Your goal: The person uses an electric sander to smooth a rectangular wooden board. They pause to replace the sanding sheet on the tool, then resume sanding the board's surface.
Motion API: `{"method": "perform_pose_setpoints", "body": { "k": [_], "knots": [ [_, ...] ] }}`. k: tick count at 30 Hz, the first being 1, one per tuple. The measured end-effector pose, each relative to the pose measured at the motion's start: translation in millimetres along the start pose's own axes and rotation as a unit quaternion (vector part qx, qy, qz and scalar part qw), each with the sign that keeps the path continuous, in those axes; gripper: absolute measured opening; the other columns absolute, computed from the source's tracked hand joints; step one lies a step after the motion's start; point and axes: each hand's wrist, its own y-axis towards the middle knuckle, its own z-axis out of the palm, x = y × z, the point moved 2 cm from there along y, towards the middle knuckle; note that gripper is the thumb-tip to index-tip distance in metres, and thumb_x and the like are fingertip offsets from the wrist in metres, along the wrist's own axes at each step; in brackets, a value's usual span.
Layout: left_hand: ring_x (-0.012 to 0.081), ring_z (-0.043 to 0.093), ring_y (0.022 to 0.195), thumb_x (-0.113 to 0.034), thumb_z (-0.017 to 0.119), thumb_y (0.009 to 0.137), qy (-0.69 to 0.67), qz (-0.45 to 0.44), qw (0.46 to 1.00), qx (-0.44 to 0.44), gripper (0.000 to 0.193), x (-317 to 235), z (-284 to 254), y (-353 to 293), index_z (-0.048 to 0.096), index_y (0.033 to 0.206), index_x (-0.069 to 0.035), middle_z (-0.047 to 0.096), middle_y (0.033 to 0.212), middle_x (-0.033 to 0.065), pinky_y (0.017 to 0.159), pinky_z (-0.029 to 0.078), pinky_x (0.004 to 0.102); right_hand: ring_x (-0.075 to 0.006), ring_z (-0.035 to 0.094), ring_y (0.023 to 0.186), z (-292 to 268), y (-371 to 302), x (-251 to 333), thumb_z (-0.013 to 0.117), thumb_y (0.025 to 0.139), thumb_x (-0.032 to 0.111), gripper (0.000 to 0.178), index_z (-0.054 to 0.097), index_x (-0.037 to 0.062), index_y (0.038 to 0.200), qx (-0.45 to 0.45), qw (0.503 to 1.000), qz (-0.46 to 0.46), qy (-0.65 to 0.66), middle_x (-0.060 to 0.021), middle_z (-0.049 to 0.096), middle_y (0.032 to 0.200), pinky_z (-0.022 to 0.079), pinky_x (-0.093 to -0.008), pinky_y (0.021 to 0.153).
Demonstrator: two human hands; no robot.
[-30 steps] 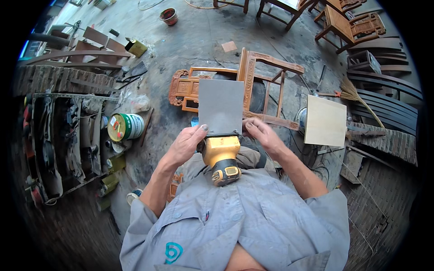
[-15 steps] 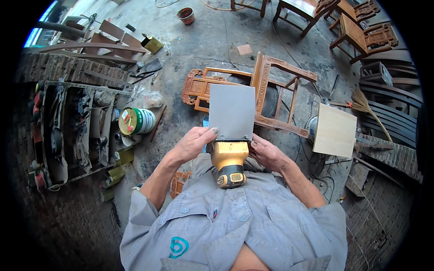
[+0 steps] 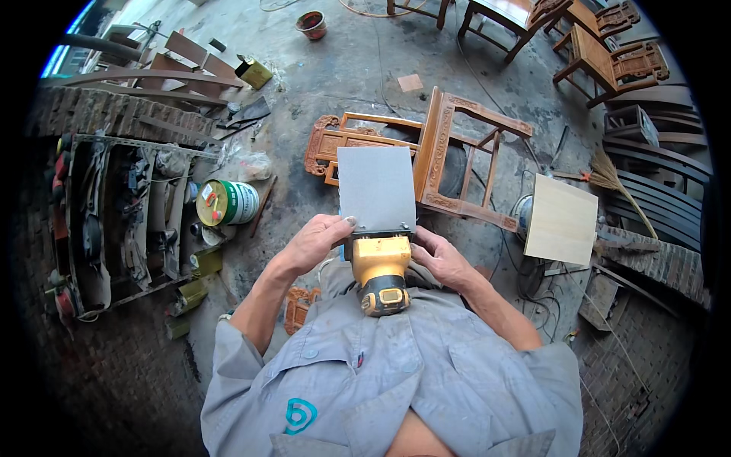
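A yellow and black electric sander (image 3: 383,263) rests against my shirt front, its black pad edge turned away from me. Over the pad lies a grey sheet of sandpaper (image 3: 377,183), standing out well past it. My left hand (image 3: 314,242) is closed at the sheet's near left corner, thumb on top and the fingers underneath hidden. At the pad's near right corner, my right hand (image 3: 445,260) has its bent fingers pressed against the sander's side. Beyond the sheet, a carved wooden chair (image 3: 432,156) lies on its side on the concrete floor.
A green-and-white paint bucket (image 3: 242,202) stands at left beside a cluttered shelf rack (image 3: 186,228). To the right are a pale board (image 3: 562,221), loose cables and a straw broom (image 3: 626,190). More wooden chairs (image 3: 598,57) stand at the far right.
The sander and sandpaper have shifted slightly left with my hands. My right thumb has come off the sheet's near right corner, and my right fingers sit lower along the sander.
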Motion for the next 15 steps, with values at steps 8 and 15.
{"method": "perform_pose_setpoints", "body": {
  "k": [8,15],
  "knots": [
    [0.0245,0.064,0.121,-0.032,0.053,0.107,-0.283,0.035,0.953,-0.101,0.042,11.9,13.7,7.0,0.062,0.129,0.003,0.069,0.126,0.0134,0.107,0.049,0.0416,-0.0276,0.036,0.15,14.0,6.3,-0.5,0.062,0.104,0.038,0.083,0.02,-0.0032,0.162,0.012,0.997,-0.068,0.023,-0.0229,0.037,0.161,0.03,-0.0385,0.122],
    [0.0381,0.064,0.122,-0.039,0.046,0.105,-0.566,0.03,0.806,-0.169,0.052,70.8,-5.2,2.2,0.057,0.136,0.001,0.064,0.135,0.0192,0.109,0.047,0.05,-0.0441,0.028,0.153,53.9,-1.2,18.7,0.073,0.088,0.06,0.109,0.025,-0.0084,0.158,0.047,0.946,-0.028,-0.32,-0.0372,0.03,0.16,0.025,-0.0444,0.125]
  ]
}}
